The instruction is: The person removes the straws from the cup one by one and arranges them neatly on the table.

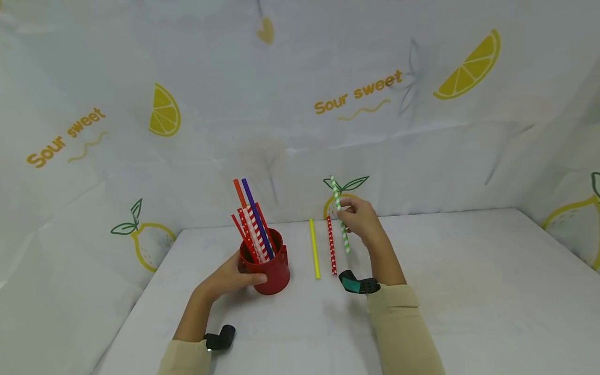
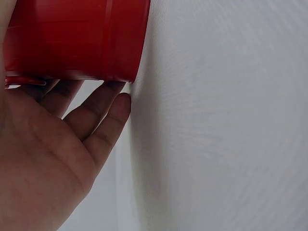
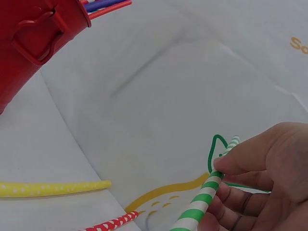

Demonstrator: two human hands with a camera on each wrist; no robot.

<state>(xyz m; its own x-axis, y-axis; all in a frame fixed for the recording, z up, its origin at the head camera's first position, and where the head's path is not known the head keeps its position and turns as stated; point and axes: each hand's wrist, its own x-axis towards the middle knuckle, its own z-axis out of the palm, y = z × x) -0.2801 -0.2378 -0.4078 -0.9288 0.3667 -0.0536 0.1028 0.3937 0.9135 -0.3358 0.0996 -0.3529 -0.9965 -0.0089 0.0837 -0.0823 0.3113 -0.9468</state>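
My left hand holds a red metal bucket from its left side, thumb across the front and fingers behind. In the left wrist view the fingertips lie along the wall of the bucket near its base. Several straws stand in it, red, orange, purple and striped. To the right, my right hand pinches a green-and-white striped straw between thumb and fingers, held upright and slightly tilted. Left of that hand, a red straw with white dots and a yellow straw with pale dots lie on the table.
The white-covered table meets a white cloth backdrop printed with lemons and lettering. A heart-shaped handle sticks out from the bucket's right side. Black wrist cameras are worn on both wrists.
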